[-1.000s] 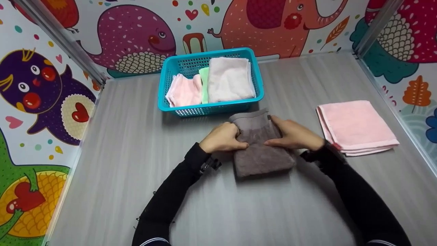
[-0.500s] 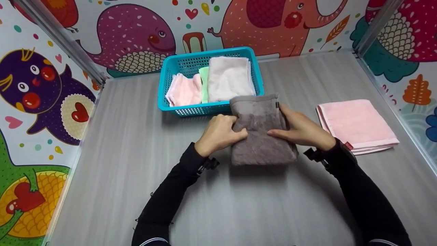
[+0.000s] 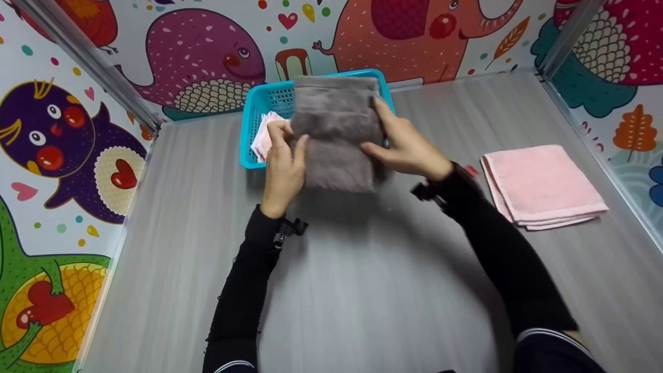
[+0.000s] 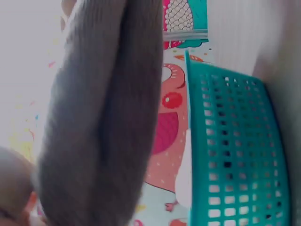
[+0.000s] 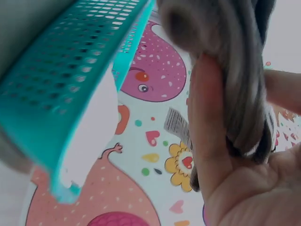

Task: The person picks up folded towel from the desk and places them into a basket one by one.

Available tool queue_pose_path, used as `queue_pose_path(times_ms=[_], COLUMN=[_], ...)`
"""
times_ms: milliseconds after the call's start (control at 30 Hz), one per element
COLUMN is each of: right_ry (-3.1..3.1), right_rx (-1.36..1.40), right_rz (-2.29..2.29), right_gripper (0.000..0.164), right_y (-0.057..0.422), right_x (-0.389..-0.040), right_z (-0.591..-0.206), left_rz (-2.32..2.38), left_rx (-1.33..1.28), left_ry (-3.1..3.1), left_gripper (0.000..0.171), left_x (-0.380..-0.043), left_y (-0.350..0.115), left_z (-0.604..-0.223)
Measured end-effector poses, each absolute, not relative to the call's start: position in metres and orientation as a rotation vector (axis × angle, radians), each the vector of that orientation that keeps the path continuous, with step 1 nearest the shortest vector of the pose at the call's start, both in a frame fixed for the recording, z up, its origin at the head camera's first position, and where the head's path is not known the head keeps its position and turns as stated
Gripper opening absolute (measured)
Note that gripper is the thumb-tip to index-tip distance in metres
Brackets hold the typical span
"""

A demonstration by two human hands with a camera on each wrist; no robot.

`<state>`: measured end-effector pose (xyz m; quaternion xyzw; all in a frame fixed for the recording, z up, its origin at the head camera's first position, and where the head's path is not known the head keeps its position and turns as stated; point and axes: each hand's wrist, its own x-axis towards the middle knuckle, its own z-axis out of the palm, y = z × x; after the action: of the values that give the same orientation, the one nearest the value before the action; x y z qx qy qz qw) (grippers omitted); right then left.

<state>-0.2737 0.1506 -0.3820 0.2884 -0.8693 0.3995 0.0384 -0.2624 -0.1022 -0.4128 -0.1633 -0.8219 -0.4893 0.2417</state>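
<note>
A folded grey-brown towel (image 3: 336, 140) is lifted up over the turquoise basket (image 3: 252, 111) in the head view, covering much of it. My left hand (image 3: 284, 168) grips the towel's left edge, thumb on top. On the opposite edge, my right hand (image 3: 409, 147) pinches it between thumb and fingers. The right wrist view shows the layered folds of the towel (image 5: 240, 80) between fingers and thumb, with a tag (image 5: 176, 123) hanging beside it. A pink cloth (image 3: 263, 137) peeks out at the basket's left; the basket's other contents are mostly hidden by the towel.
A folded pink towel (image 3: 541, 186) lies on the grey table (image 3: 331, 290) at the right. Behind the basket stands a wall panel (image 3: 207, 57) with cartoon animals, and similar panels border both sides. In the right wrist view a white cloth (image 5: 96, 127) shows inside the basket.
Both hands have raised the grey-brown towel and carried it forward and left, from in front of the basket to over it. The pink towel on the table stays put.
</note>
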Motion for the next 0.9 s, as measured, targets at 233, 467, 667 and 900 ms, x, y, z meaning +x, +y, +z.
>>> queue_pose_path(times_ms=[233,467,667,900], right_ry=[-2.529,-2.436,-2.557,-2.720], right_rx=[0.797,0.628,0.583,0.718], right_rz=[1.297,1.277,1.210,1.024], right_gripper=[0.083,0.059,0.045,0.034], right_y=[0.104,0.060,0.033,0.021], right_x=[-0.313,-0.345,-0.368,-0.383], right_z=[-0.384,-0.398,-0.422,-0.445], left_rz=[-1.392,-1.465,-1.152,-1.015], left_rx=[-0.456,-0.387,-0.349,-0.330], left_ry=[-2.177,-2.238,-2.309,-2.473], left_gripper=[0.031,0.048,0.037,0.031], left_x=[-0.272,-0.299,-0.318,-0.325], left_y=[-0.125,-0.164,-0.188,-0.195], left_z=[-0.404,-0.421,-0.452,-0.464])
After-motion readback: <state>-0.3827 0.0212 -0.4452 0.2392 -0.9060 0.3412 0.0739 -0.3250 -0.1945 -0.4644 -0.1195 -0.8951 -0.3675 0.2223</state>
